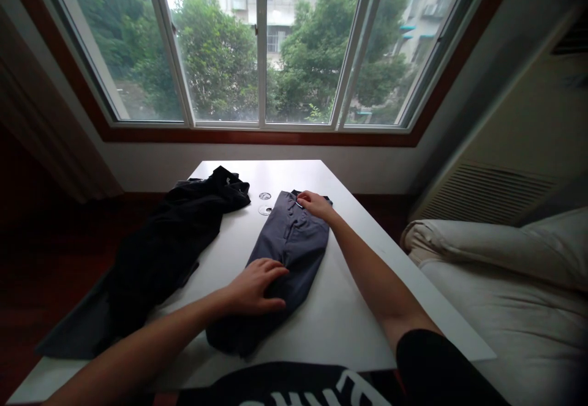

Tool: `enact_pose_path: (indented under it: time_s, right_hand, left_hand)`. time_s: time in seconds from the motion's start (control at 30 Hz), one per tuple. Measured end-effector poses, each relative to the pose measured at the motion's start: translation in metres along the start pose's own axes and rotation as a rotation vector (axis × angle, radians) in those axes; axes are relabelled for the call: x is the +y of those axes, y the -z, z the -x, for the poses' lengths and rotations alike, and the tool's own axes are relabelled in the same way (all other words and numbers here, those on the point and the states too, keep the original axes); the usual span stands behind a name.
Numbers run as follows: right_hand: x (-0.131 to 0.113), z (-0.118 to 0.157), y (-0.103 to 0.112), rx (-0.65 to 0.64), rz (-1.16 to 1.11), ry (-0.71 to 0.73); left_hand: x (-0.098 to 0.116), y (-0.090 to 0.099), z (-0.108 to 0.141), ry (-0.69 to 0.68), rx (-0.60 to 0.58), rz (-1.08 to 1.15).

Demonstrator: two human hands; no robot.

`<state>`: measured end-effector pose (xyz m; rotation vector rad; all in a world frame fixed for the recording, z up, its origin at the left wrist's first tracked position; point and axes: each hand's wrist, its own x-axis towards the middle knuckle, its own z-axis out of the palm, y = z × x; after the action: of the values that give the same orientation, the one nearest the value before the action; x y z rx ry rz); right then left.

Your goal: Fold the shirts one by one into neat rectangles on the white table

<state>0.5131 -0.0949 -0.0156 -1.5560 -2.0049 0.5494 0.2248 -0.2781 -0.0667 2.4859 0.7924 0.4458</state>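
Note:
Grey trousers point(298, 234) lie folded lengthwise on the white table point(353, 326), with the waistband at the far end. My left hand point(260, 286) rests on the lower part of the trousers, its fingers spread and the thumb apart. At the waistband, my right hand point(316, 204) has its thumb and fingers closed on the cloth; a small whitish bit shows by the fingertips. To the left lies a heap of black clothes point(179, 228), and neither hand touches it.
Two small round markings point(265, 196) show on the tabletop between the heap and the trousers. Dark grey cloth point(82, 326) hangs over the table's left edge. A cream sofa point(505, 271) stands at the right, and a window point(261, 57) is beyond the table.

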Motion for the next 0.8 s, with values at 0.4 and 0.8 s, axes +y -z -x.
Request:
enact_pose_path:
  time_s: [0.4,0.8]
  right_hand:
    - [0.052,-0.024,-0.052,-0.093,0.545,-0.300]
    - [-0.020,-0.057,-0.039,-0.518,-0.789,0.070]
  left_hand:
    - [0.054,-0.001,0.013,-0.204,-0.259,-0.154]
    - [0.030,0.137,0.108,-0.158,0.748,0.600]
